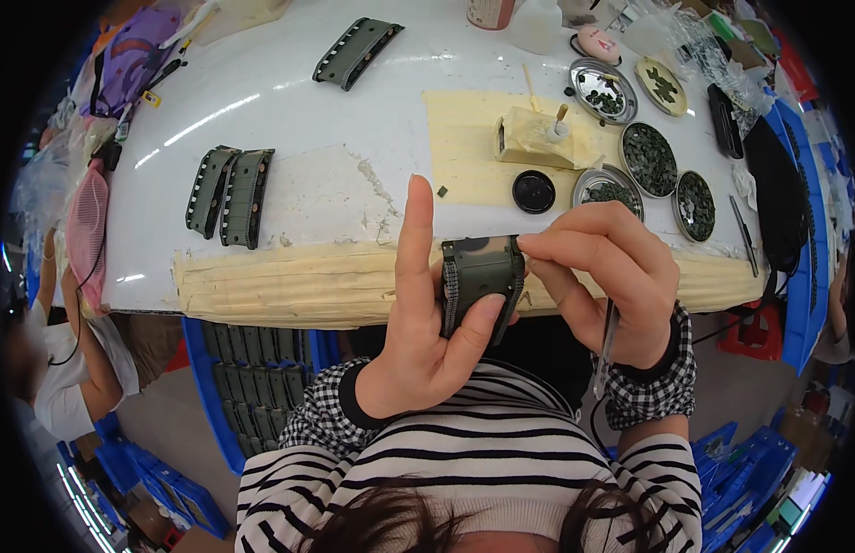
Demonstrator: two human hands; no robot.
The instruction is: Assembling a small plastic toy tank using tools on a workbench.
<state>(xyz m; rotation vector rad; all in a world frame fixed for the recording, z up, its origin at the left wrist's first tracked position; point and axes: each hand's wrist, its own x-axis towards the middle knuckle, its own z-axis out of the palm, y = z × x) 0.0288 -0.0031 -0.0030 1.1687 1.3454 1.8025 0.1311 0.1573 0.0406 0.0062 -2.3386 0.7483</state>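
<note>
My left hand grips a dark green, camouflage-patterned plastic model hull part, which has toothed-looking strips along its sides. The thumb presses on its face while the index finger stretches upward. At the part's upper right corner, the thumb and index fingertips of my right hand come together; whether a tiny piece sits between them cannot be seen. A slim metal tool, perhaps tweezers, is tucked in the right palm and points down toward my body. Below the hands, the yellow-taped table edge runs across.
Similar green parts lie at left and another farther back. To the right are round tins of small green pieces, a black lid, a tape-covered block and a thin tool. A blue crate holds several parts.
</note>
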